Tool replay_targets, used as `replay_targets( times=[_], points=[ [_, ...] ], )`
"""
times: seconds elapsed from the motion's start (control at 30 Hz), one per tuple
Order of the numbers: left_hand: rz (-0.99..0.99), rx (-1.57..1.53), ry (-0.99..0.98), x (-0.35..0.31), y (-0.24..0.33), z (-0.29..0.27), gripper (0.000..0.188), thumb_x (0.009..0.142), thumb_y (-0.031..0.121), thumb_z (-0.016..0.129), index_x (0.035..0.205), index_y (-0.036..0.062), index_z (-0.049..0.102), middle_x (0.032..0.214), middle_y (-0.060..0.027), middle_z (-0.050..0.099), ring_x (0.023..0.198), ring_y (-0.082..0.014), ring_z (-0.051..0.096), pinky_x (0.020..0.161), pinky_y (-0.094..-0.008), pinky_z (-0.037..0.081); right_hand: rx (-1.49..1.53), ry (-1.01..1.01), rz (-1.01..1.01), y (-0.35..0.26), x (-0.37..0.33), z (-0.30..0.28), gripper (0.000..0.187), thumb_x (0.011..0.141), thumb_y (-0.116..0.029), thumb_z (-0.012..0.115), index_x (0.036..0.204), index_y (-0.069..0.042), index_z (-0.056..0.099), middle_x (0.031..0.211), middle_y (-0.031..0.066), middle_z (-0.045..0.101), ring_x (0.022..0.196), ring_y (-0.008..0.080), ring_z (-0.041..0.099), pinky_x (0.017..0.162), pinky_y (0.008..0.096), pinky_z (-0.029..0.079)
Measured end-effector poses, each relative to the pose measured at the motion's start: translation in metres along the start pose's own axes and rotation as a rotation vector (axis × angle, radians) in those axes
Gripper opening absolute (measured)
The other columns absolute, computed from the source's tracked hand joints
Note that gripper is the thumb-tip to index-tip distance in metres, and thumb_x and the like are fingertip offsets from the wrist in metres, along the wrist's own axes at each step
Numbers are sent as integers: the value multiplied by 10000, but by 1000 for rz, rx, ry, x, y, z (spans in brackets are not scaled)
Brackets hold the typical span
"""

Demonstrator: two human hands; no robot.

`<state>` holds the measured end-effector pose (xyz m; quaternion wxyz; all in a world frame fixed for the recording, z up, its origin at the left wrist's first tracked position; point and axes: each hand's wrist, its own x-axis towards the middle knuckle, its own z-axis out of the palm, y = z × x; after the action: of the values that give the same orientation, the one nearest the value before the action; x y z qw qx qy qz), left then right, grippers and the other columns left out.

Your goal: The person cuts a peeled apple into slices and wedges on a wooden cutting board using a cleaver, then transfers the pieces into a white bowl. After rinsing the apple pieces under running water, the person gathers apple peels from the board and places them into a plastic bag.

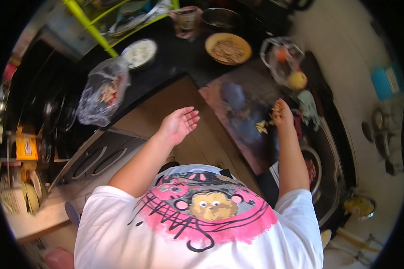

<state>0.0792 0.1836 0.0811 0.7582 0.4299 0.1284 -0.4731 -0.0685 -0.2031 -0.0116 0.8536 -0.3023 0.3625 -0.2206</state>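
My right hand [283,115] is curled round small tan chopped pieces [277,107] of food above the right part of a dark, stained cutting board [251,154]. Their exact kind is too small to tell. A few pale yellow chopped pieces [261,127] lie on the board just left of that hand. My left hand [180,125] hangs in the air left of the board, past the counter's edge. Its palm is turned up, its fingers are apart, and it holds nothing.
Beyond the board stands a yellow bowl [210,47] of brownish strips. A white-filled bowl [139,53] and a clear plastic bag [94,98] are at left. Near the board's far right are another bag [296,57], a yellow round fruit or vegetable [297,80], a greyish-green cloth [308,105] and a sink [330,179].
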Motion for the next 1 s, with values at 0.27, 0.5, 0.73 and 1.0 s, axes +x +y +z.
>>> replay_targets(
  times=[0.27, 0.5, 0.73, 1.0],
  points=[
    [237, -281, 158, -7, 98, -119, 142, 828, 192, 580, 935, 98, 581, 906, -36, 629, 828, -186, 600, 733, -323, 462, 56, -270, 284, 64, -37, 179, 151, 821, -68, 574, 931, -129, 491, 691, 3, 524, 541, 95, 478, 338, 184, 291],
    [271, -553, 438, -40, 137, -234, 156, 825, 198, 572, 934, 92, 537, 870, -19, 582, 802, -177, 563, 697, -311, 445, -152, -519, 511, 188, -82, 393, 97, 836, -153, 586, 816, -109, 503, 679, 9, 528, 536, 91, 468, 340, 186, 284],
    [213, -320, 228, -85, 169, -283, 245, 855, 289, 533, 997, 92, 571, 939, -45, 607, 824, -170, 573, 725, -311, 444, -844, -724, -183, 337, -98, 547, 350, 869, -351, 543, 949, -17, 607, 751, 76, 603, 652, 150, 554, 553, 272, 432],
    [97, -54, -226, -90, 198, -292, 399, 929, 353, 388, 1110, 30, 537, 1080, -117, 600, 996, -226, 578, 844, -365, 451, -963, -770, 48, 358, -65, 554, 463, 926, -380, 421, 1127, 9, 570, 1096, 149, 615, 1042, 263, 569, 896, 340, 412]
  ],
)
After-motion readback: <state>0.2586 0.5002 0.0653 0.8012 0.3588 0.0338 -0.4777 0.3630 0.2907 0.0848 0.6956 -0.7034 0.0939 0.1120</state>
